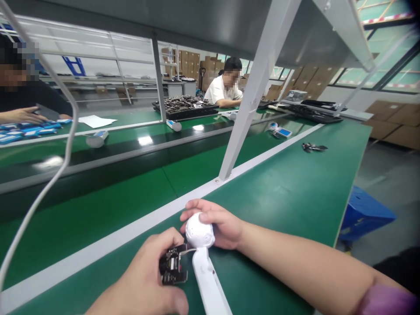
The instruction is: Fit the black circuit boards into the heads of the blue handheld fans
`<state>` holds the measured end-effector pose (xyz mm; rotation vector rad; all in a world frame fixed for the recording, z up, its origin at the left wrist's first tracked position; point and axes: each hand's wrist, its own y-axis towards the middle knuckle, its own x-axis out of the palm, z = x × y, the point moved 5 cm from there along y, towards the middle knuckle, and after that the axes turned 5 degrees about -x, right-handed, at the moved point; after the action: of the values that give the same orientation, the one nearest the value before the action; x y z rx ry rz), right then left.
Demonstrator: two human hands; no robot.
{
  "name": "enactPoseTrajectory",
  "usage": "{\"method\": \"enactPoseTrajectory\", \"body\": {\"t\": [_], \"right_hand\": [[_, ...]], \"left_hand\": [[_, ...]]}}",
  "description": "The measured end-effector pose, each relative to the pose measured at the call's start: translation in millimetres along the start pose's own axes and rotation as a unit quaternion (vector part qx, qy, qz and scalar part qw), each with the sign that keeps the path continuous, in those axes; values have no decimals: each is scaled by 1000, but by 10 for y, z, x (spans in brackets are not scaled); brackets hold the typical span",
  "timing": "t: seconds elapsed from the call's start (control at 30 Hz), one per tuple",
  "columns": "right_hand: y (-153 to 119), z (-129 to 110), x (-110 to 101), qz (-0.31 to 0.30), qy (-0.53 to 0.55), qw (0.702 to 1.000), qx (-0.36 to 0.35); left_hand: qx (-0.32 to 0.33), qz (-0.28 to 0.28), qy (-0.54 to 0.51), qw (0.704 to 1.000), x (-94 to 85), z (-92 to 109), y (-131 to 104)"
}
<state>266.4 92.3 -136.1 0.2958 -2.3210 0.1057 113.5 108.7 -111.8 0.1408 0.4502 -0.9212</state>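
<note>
Holding the work low over the green bench [288, 192], the person has both hands on one small white device. The right hand [219, 225] is curled round the device's rounded white head [199, 231], thumb and fingertips closed on its upper side. The left hand [147, 275] pinches a small dark circuit board [173, 266] that sits just beside the head, touching the top of the long white handle shell [208, 284], which runs down toward the bottom edge. A thin wire seems to run from board to head (too small to tell how it is joined).

As a judgement, the board is being brought to the shell, and doing that well means keeping the right grip steady so the head cannot roll, holding the board by its edges, and leaving the short wire slack rather than pulled tight.

Further off, a white frame post [252, 100] rises from the bench; beyond it a seated co-worker [225, 87] leans by a tray of dark parts [183, 105], and another person's hand [19, 116] rests near blue items at the far left.
</note>
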Motion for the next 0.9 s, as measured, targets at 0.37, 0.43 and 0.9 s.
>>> {"method": "enactPoseTrajectory", "body": {"t": [0.37, 0.43, 0.9], "right_hand": [[-151, -347, -80, 200, -494, 820, -208], [-215, -461, 18, 209, -605, 730, -241], [-231, -132, 104, 103, -739, 665, -29]], "left_hand": [[-146, 167, 215, 951, 8, -104, -32], [-173, 160, 235, 943, -8, -129, -40], [-187, 177, 158, 953, 72, -225, -66]]}}
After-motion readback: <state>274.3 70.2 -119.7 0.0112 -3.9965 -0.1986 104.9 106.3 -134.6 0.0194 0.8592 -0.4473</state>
